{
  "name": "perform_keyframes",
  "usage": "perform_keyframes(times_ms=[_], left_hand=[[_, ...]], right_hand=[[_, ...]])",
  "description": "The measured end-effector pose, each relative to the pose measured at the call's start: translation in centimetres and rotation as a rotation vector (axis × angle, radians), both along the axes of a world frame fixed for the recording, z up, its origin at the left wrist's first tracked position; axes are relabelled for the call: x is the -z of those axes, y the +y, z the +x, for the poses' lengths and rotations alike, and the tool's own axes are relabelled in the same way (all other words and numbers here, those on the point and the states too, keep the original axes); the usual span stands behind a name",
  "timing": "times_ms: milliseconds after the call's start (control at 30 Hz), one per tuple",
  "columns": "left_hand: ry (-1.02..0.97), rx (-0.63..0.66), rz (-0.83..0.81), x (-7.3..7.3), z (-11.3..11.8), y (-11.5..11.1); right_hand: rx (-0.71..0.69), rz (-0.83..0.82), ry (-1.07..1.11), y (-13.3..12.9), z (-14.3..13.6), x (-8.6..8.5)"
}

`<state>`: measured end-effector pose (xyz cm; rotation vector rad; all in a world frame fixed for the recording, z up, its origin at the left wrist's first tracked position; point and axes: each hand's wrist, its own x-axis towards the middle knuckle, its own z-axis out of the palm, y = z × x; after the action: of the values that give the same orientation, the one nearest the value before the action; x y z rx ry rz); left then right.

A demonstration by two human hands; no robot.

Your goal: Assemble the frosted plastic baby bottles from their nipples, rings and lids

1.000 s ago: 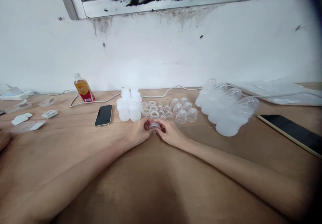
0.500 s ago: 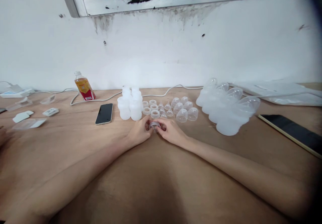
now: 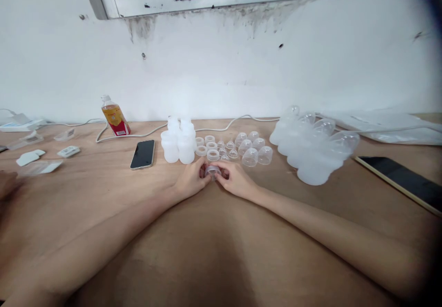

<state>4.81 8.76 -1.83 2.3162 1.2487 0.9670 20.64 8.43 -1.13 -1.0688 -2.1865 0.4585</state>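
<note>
Between my left hand (image 3: 192, 177) and my right hand (image 3: 237, 178) is a clear bottle collar ring (image 3: 212, 170), gripped by the fingertips from both sides just above the table. Whether a teat sits inside it I cannot make out. Right behind my hands lie several loose collar rings (image 3: 212, 155), several clear bottle teats (image 3: 233, 153) and, to their right, several clear dome caps (image 3: 249, 157). White milky bottle bodies (image 3: 187, 151) stand in a cluster behind my left hand. To the right, capped baby bottles (image 3: 312, 171) are grouped in rows.
A dark phone (image 3: 142, 154) lies left of the bottle bodies, and a larger one (image 3: 400, 180) at the right. A drink bottle (image 3: 116, 116), a white cable (image 3: 221, 130) and a plastic bag (image 3: 390, 130) line the back. Another person's hand (image 3: 7, 184) shows at the left edge.
My hands keep hold of the collar ring at nearly the same spot. The view has shifted slightly. The other person's hand at the left reaches further into view.
</note>
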Motion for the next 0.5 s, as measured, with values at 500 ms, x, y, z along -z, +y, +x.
perform_keyframes(times_ms=[500], left_hand=[[0.154, -0.062, 0.049, -0.26, 0.22, -0.45]], right_hand=[[0.050, 0.016, 0.002, 0.04, -0.47, -0.01]])
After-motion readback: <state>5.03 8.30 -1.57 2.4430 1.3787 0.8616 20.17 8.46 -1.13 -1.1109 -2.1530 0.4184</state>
